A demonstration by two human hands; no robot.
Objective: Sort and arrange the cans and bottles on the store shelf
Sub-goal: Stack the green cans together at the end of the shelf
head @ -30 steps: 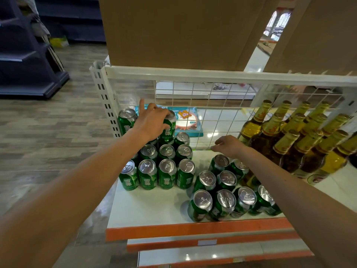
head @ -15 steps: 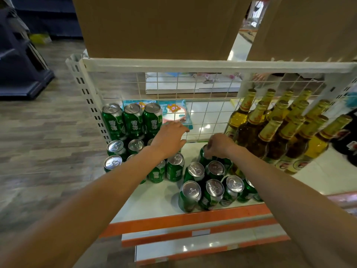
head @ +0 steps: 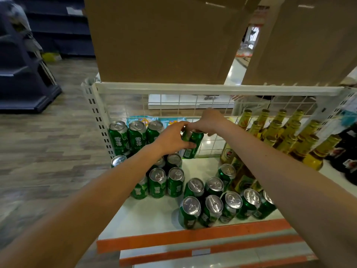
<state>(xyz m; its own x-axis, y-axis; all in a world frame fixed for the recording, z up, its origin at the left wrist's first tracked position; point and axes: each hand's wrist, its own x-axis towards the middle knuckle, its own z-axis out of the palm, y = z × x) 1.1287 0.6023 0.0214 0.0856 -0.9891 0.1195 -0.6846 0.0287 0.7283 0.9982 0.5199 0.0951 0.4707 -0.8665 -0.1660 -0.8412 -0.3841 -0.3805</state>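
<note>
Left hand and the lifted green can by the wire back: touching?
Touching. Head view: left hand curls its fingers round the lifted can; right hand holds its top.

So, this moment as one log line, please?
left hand: grips green can; right hand: holds its top; can: in air beside stacked cans

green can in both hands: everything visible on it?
The green can looks like painted metal, with pale print low on its side. It leans, top to the right, before the wire mesh back, level with the upper row of cans at its left. The left hand wraps its side; the right hand grips its top, hiding the lid. Whether its base rests on anything cannot be told.
</note>
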